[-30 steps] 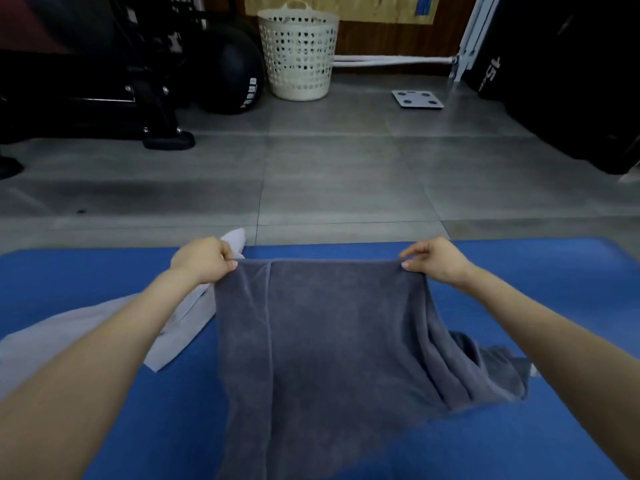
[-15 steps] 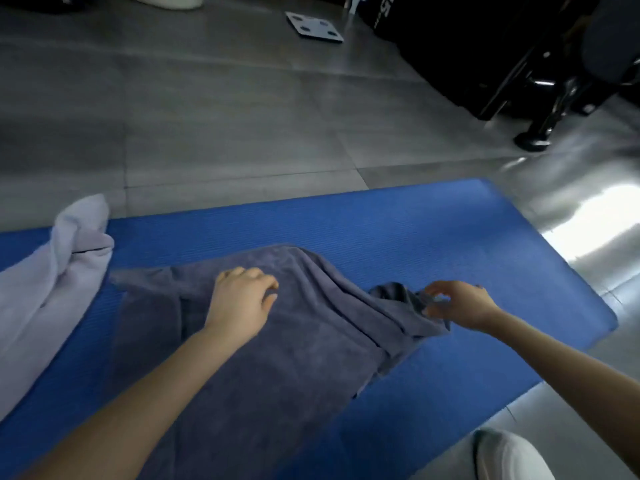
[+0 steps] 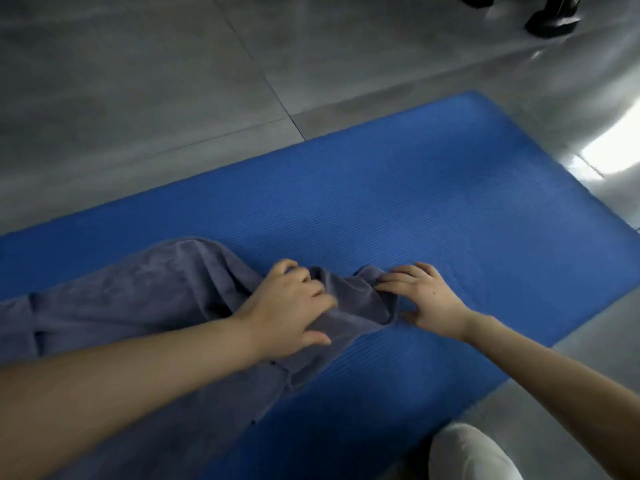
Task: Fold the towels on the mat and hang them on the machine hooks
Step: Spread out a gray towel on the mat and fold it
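A grey towel (image 3: 145, 299) lies rumpled across the left half of the blue mat (image 3: 433, 216), its right end bunched up. My left hand (image 3: 291, 306) lies on that bunched end, fingers curled into a fold of the cloth. Just to the right, my right hand (image 3: 426, 299) holds the towel's right corner between its fingers and thumb, low on the mat. The two hands are close together. The machine hooks are out of view.
Grey floor tiles (image 3: 138, 81) surround the mat. A black machine foot (image 3: 550, 19) stands at the top right. A bright patch of light (image 3: 616, 147) falls on the floor at the right. Something white (image 3: 467, 455), a knee or shoe, shows at the bottom right.
The view has swung right and down; the pale towel and basket have left it. The grey towel has been laid on the mat, and my left hand moved right to its bunched end, near my right hand.
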The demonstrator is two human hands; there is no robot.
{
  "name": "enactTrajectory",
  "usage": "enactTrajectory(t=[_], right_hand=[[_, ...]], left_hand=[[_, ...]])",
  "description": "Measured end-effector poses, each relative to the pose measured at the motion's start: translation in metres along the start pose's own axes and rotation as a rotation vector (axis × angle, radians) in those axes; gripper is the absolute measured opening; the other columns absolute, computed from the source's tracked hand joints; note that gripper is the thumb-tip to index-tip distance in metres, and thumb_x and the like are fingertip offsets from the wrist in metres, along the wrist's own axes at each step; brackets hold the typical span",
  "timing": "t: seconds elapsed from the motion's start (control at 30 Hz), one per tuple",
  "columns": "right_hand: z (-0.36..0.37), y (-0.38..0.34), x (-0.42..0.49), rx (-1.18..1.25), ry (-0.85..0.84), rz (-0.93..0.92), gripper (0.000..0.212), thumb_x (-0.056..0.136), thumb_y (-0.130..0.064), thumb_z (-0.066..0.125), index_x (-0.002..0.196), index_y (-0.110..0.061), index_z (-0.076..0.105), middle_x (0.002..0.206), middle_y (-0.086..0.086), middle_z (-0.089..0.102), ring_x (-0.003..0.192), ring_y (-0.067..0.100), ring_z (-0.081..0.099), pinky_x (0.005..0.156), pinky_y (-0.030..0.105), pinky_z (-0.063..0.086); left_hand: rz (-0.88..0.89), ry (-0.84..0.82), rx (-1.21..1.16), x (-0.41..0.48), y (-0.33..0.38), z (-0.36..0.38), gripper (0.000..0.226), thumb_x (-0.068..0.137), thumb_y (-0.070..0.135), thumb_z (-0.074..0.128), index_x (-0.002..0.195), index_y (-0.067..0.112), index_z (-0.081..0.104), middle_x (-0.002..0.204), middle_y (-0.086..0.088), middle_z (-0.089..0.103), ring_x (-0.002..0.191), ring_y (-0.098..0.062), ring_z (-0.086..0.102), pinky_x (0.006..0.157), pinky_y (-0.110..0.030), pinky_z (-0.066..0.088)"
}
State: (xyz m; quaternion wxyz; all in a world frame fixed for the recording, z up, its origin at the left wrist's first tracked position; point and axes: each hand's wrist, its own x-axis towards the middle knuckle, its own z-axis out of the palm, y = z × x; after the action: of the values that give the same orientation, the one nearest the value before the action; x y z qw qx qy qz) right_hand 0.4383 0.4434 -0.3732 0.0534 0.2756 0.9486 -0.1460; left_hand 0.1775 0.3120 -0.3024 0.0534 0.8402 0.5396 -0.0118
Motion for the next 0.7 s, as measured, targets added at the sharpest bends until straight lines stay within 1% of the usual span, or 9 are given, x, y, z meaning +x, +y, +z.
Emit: enactTrajectory(t=[0.1,0.2,0.27,0.37,0.4,0.47,0.57,0.63,0.7], right_hand=[[-0.004,0.002,0.012,0.099,0.194,-0.001,0.028,0.070,-0.022,0.051,0.089,-0.030,0.070,0.085,-0.015,0.067,0.082,0.018,0.061,0.081,0.033,0.035],[-0.046,0.001,0.010,0.318,0.057,0.095,0.018,0.083,-0.036,0.058,0.080,-0.023,0.071,0.070,-0.010,0.066,0.073,0.014,0.059,0.085,0.038,0.041],[-0.092,0.001,0.000,0.522,-0.093,0.156,0.020,0.083,-0.035,0.067,0.076,-0.017,0.070,0.067,-0.001,0.066,0.066,0.014,0.057,0.076,0.036,0.046],[-0.164,-0.016,-0.017,0.889,-0.250,0.060,0.023,0.073,-0.035,0.079,0.075,-0.014,0.071,0.070,0.016,0.066,0.062,0.013,0.050,0.062,0.031,0.041],[-0.180,-0.021,-0.016,1.008,-0.244,0.019,0.027,0.069,-0.035,0.082,0.077,-0.011,0.072,0.072,0.018,0.068,0.063,0.013,0.053,0.062,0.028,0.043],[-0.196,-0.022,-0.004,1.143,-0.157,0.000,0.031,0.062,-0.031,0.080,0.082,-0.009,0.073,0.075,0.017,0.070,0.066,0.012,0.059,0.065,0.019,0.047],[-0.173,-0.010,0.024,0.967,-0.240,0.072,0.032,0.075,-0.011,0.077,0.104,-0.019,0.067,0.076,0.009,0.070,0.068,0.011,0.062,0.068,0.013,0.047],[-0.137,0.004,0.036,0.857,-0.338,0.170,0.037,0.078,-0.003,0.071,0.111,-0.017,0.060,0.076,0.008,0.069,0.070,0.016,0.060,0.066,0.015,0.046],[-0.099,0.017,0.039,0.747,-0.322,0.287,0.028,0.081,-0.015,0.071,0.107,-0.017,0.061,0.077,0.001,0.065,0.076,0.017,0.059,0.071,0.022,0.046]], left_hand=[[-0.075,-0.065,0.055,0.019,0.016,0.002,0.030,0.073,0.055,0.060,0.079,0.026,0.066,0.068,0.011,0.062,0.072,-0.015,0.057,0.088,-0.036,0.035],[-0.206,-0.010,-0.040,0.012,0.014,-0.006,0.021,0.073,0.040,0.053,0.058,0.027,0.062,0.051,0.013,0.055,0.053,-0.012,0.054,0.073,-0.031,0.032],[-0.376,0.073,-0.218,0.001,0.006,-0.025,0.027,0.075,0.047,0.045,0.065,0.031,0.065,0.057,0.013,0.062,0.056,-0.008,0.059,0.069,-0.027,0.041],[-0.619,0.160,-0.511,-0.007,-0.011,-0.076,0.013,0.076,0.045,0.069,0.067,0.038,0.062,0.083,0.026,0.063,0.078,0.006,0.059,0.067,-0.007,0.039],[-0.645,0.197,-0.529,-0.007,-0.019,-0.091,0.013,0.074,0.041,0.073,0.066,0.036,0.063,0.085,0.030,0.061,0.081,0.010,0.057,0.069,-0.005,0.037],[-0.681,0.243,-0.472,-0.003,-0.040,-0.112,0.012,0.071,0.042,0.074,0.074,0.040,0.062,0.081,0.030,0.062,0.078,0.008,0.059,0.073,-0.014,0.041],[-0.867,0.214,-0.326,0.008,-0.073,-0.110,0.015,0.073,0.040,0.076,0.067,0.033,0.064,0.066,0.017,0.064,0.077,-0.010,0.064,0.070,-0.029,0.047],[-0.985,0.163,-0.249,0.016,-0.088,-0.092,0.006,0.078,0.033,0.072,0.075,0.029,0.068,0.077,0.005,0.067,0.087,-0.022,0.065,0.071,-0.031,0.048],[-1.069,0.111,-0.183,0.025,-0.091,-0.072,0.010,0.081,0.034,0.068,0.086,0.025,0.070,0.094,-0.001,0.070,0.096,-0.025,0.063,0.076,-0.033,0.048]])
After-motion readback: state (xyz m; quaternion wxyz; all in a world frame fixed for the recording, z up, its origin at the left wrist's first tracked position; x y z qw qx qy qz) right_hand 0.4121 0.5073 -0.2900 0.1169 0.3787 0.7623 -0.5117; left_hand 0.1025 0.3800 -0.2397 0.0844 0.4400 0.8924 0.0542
